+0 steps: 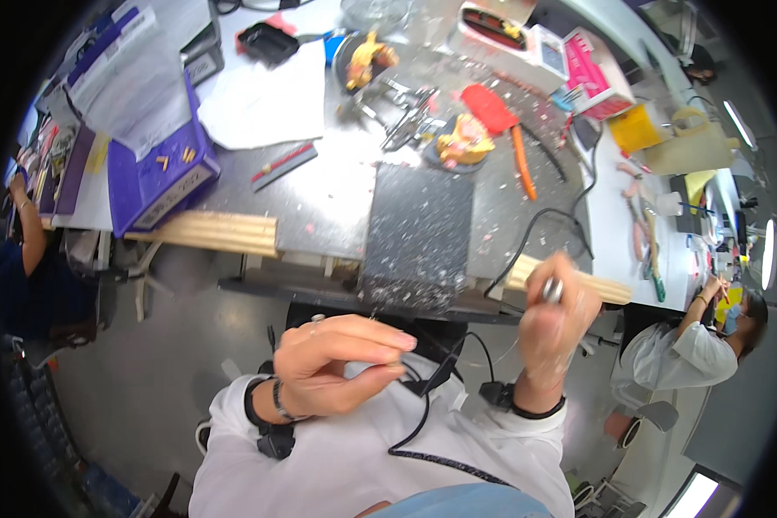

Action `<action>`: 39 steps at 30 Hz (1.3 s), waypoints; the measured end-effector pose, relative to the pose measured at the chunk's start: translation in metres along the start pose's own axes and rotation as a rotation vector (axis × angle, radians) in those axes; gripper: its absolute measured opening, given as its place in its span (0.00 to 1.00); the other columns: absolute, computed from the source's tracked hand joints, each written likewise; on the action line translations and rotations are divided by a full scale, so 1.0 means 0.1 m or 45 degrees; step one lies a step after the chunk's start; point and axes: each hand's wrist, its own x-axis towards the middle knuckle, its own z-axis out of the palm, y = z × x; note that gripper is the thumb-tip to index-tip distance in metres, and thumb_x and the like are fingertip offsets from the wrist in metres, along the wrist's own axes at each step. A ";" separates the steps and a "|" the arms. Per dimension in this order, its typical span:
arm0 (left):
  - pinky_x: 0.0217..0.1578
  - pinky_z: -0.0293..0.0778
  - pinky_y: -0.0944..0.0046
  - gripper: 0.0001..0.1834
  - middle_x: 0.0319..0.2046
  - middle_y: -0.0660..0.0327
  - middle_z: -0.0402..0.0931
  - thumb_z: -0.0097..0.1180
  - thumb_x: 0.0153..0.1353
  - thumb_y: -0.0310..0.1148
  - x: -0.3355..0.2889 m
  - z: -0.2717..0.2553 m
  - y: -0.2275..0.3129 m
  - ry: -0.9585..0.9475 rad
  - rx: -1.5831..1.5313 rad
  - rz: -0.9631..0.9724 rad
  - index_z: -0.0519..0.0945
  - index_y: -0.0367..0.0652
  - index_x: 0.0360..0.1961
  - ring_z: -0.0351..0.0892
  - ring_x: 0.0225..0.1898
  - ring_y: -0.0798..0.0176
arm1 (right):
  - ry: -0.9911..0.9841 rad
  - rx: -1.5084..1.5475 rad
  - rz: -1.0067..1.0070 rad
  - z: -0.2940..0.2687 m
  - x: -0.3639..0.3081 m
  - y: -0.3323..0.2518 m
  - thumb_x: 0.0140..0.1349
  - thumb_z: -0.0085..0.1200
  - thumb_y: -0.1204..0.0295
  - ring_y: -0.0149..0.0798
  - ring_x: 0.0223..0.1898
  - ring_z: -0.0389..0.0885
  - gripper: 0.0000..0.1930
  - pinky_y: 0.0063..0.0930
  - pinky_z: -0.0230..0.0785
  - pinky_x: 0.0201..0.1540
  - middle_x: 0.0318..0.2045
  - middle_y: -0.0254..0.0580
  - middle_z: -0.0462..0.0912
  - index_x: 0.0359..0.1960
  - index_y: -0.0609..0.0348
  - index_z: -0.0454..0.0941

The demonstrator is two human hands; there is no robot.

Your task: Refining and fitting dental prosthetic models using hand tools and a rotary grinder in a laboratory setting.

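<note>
My left hand (341,363) is held in front of my body below the bench edge. Its thumb and fingertips are pinched together on a tiny thing I cannot make out. To its right, my right hand (559,324) is closed in a fist, smeared by motion. A tool with a rounded silvery metal end (552,290) pokes out of that fist; its kind does not show. Between and beyond the hands, a dark pad (419,229) speckled with white shavings reaches over the bench's front edge. Neither hand touches it.
On the metal bench (337,198) lie yellowish dental models (464,141), a silvery metal frame (401,116), an orange-handled tool (523,164) and a black cord (535,226). A purple bin (168,177) stands left, white paper (268,99) behind. People sit at both sides.
</note>
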 end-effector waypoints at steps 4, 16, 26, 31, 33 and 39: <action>0.34 0.80 0.67 0.14 0.34 0.46 0.83 0.64 0.43 0.11 0.12 -0.06 0.04 0.052 0.109 0.029 0.81 0.33 0.33 0.85 0.34 0.58 | 0.109 -0.487 0.021 -0.09 0.82 0.70 0.63 0.47 0.56 0.48 0.26 0.78 0.20 0.37 0.67 0.30 0.25 0.54 0.75 0.39 0.66 0.69; 0.25 0.74 0.72 0.10 0.27 0.56 0.83 0.70 0.46 0.20 1.03 -0.23 0.05 -0.033 0.610 0.305 0.83 0.36 0.31 0.82 0.25 0.64 | 0.143 -0.635 -0.394 0.25 1.52 1.19 0.56 0.57 0.76 0.50 0.34 0.80 0.12 0.38 0.73 0.44 0.37 0.52 0.81 0.41 0.67 0.76; 0.37 0.81 0.69 0.18 0.32 0.54 0.83 0.68 0.48 0.16 1.23 -0.17 -0.14 -0.125 0.287 0.208 0.77 0.33 0.41 0.86 0.36 0.63 | -0.084 0.239 -0.327 0.06 0.91 -0.32 0.43 0.69 0.79 0.34 0.30 0.78 0.09 0.28 0.72 0.34 0.29 0.39 0.80 0.28 0.56 0.85; 0.36 0.80 0.72 0.20 0.33 0.57 0.84 0.67 0.50 0.19 1.26 -0.14 -0.17 -0.143 0.195 0.123 0.77 0.36 0.45 0.86 0.36 0.66 | -0.227 0.372 -0.367 0.02 0.94 -0.35 0.39 0.71 0.80 0.32 0.36 0.74 0.18 0.24 0.67 0.35 0.35 0.39 0.77 0.36 0.55 0.86; 0.35 0.79 0.73 0.20 0.33 0.57 0.85 0.67 0.51 0.19 1.26 -0.15 -0.20 -0.171 0.239 0.124 0.76 0.36 0.46 0.86 0.35 0.67 | -0.209 0.358 -0.363 0.07 0.96 -0.33 0.39 0.71 0.79 0.34 0.36 0.75 0.17 0.26 0.68 0.37 0.34 0.37 0.78 0.35 0.53 0.86; 0.39 0.78 0.71 0.24 0.33 0.51 0.84 0.64 0.51 0.15 1.42 -0.20 -0.18 -0.341 0.323 0.115 0.73 0.30 0.50 0.85 0.38 0.64 | -0.193 0.206 -0.484 0.09 1.09 -0.22 0.37 0.72 0.76 0.37 0.36 0.74 0.15 0.29 0.68 0.39 0.32 0.33 0.78 0.31 0.51 0.86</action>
